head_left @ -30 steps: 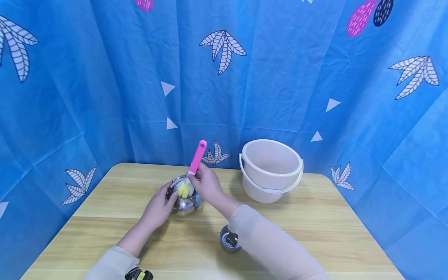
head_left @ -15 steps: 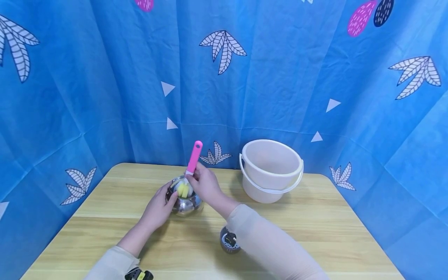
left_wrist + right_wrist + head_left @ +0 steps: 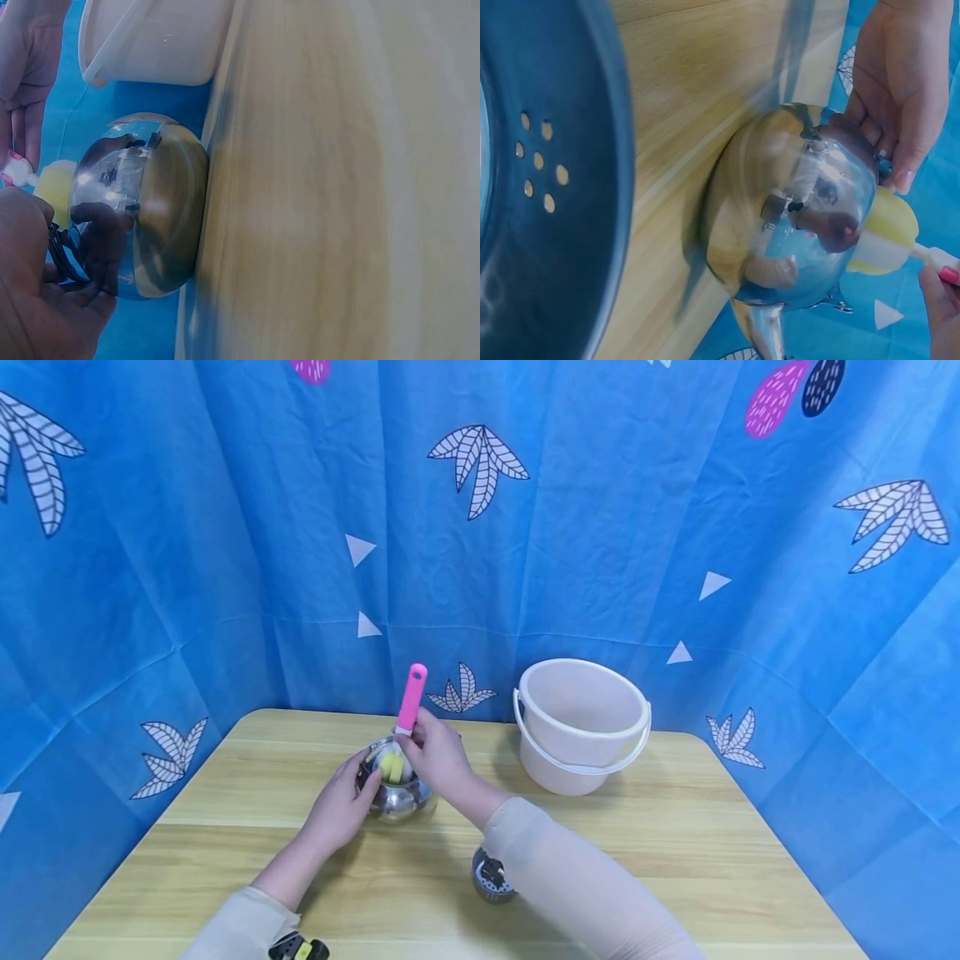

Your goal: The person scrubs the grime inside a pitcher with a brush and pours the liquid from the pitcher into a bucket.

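A shiny steel teapot [image 3: 402, 803] stands upright on the table, its spout [image 3: 761, 330] showing in the right wrist view. My left hand [image 3: 337, 806] grips the pot's rim from the left, thumb on the near side. A pink-handled sponge brush [image 3: 412, 695] leans slightly; my right hand [image 3: 442, 758] pinches it low on the handle. Its yellow and white sponge head [image 3: 889, 232] sits in the pot's mouth, the lower end hidden inside. Under my right forearm lies a small steel strainer [image 3: 487, 885] with holes, partly covered by the sleeve.
A white bucket [image 3: 577, 760] with its handle hanging down in front stands at the back right of the wooden table [image 3: 645, 852]. A patterned blue curtain [image 3: 600, 527] hangs behind and along both sides.
The brush handle's top has swung left and a touch lower, with my right hand shifting slightly left. My left hand and the teapot have stayed put.
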`<state>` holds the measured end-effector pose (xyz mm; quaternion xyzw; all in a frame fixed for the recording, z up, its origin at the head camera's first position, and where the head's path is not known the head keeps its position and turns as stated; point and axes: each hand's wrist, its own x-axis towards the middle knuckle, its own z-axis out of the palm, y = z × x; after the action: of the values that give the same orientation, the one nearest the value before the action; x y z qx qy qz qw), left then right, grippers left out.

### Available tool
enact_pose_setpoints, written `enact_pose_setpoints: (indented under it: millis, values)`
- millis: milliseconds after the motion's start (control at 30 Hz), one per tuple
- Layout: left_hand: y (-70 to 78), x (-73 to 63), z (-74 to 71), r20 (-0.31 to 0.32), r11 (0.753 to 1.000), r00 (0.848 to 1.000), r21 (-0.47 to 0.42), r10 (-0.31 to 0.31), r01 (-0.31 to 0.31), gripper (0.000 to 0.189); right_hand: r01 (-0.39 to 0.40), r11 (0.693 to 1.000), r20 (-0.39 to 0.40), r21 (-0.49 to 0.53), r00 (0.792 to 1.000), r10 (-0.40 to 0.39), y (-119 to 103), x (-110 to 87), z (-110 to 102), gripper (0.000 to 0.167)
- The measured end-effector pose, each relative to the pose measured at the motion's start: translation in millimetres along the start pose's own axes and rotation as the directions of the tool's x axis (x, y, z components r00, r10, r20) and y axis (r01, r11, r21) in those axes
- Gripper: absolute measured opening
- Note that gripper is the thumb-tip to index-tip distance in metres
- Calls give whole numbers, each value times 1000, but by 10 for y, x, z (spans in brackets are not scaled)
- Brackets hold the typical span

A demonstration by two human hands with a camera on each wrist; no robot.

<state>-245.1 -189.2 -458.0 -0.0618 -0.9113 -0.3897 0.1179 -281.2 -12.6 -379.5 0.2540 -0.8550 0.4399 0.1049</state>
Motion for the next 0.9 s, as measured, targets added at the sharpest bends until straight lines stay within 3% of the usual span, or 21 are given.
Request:
enact_pose_setpoints:
  millis: [567,900]
  values:
    - [3,4,-9,4,1000,1000,-1,-5,5,68,41,998,2,-55,999,-41,15,6,27,13]
    - [-32,11,11,-9,999,999,-9,31,-31,62,89,992,28,-92,996,-86,-2,1,6,11]
